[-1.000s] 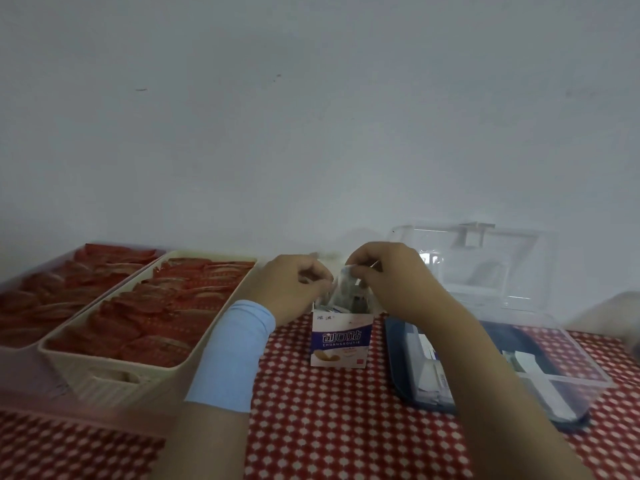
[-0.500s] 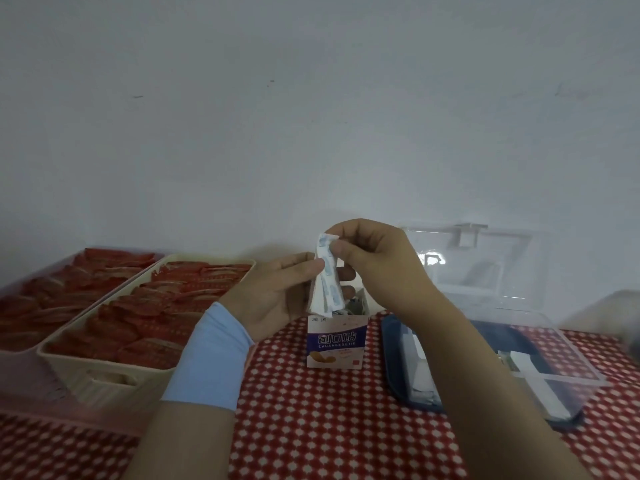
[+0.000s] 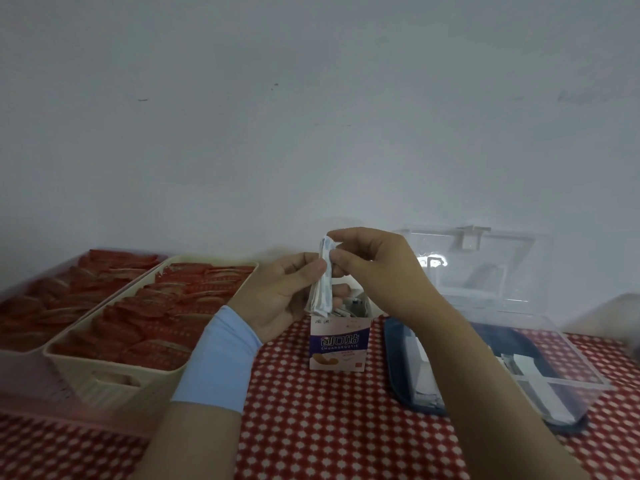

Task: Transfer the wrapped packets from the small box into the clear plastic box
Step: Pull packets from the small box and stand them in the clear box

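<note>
A small white and purple box (image 3: 337, 344) stands open on the red checked cloth, with more wrapped packets (image 3: 349, 304) showing inside. Above it I hold a thin bundle of white wrapped packets (image 3: 322, 276) upright. My right hand (image 3: 372, 261) pinches the bundle's top between thumb and fingers. My left hand (image 3: 284, 292), with a light blue wristband, grips the bundle's lower part. To the right sits the clear plastic box (image 3: 568, 355) with a blue base, lid raised behind it, and white packets (image 3: 526, 370) lying inside.
Two shallow trays (image 3: 114, 379) filled with red wrapped items stand at the left, close to my left forearm. A plain wall rises right behind the table. A grey object (image 3: 623, 313) sits at the far right edge.
The bundle of packets has come up out of the small box. Both hands rose with it, and my left hand turned palm-up to grip its lower part.
</note>
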Demonstrator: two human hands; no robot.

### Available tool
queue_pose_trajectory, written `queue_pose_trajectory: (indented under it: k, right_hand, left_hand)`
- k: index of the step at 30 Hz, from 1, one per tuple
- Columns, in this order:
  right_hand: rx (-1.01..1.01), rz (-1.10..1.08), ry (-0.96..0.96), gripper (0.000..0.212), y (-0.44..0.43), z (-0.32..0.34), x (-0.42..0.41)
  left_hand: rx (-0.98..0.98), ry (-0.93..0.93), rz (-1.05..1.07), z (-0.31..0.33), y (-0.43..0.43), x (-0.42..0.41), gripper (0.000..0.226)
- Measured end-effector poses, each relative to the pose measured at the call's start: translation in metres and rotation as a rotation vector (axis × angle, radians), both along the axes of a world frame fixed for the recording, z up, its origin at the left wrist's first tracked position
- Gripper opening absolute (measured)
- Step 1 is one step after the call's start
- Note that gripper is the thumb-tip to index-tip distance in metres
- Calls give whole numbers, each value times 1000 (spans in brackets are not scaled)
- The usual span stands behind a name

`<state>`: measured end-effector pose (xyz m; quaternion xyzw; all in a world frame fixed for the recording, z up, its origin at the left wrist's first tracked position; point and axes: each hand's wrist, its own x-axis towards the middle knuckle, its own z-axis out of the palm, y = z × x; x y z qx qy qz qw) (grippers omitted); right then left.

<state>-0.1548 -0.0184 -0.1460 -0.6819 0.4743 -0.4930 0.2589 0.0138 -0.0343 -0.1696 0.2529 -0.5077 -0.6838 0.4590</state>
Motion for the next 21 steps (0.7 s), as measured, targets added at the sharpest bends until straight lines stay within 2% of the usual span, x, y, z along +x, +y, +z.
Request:
queue_pose_trajectory:
  k: [2,4,7,9,11,15,18,21]
  right_hand:
    - [-40,-48,100,34,3,1,1]
    - [-60,18,143,39,10,4,2]
    - [-59,120,289,65,16,3,4]
    - [-108,120,368,71,15,1,6]
    - [-173,120,376,69,12,-2,8]
    - [-324,93,418,51,3,-8,8]
    - [-338,57,468,49,1,-9,7]
    - [-400,44,507,49,0,-10,7]
  left_hand:
    - [22,28,53,-1,-3,-1,39]
    - [51,72,107,-1,-6,0,43]
    - [82,120,107,-1,-7,0,38]
    - [80,130,102,-2,-6,0,36]
    - [83,143,93,-2,-5,-1,38]
    - [66,136,76,-2,-4,-5,43]
    - [48,127,79,-4,-5,-7,37]
    - [55,115,100,-4,-6,-8,46]
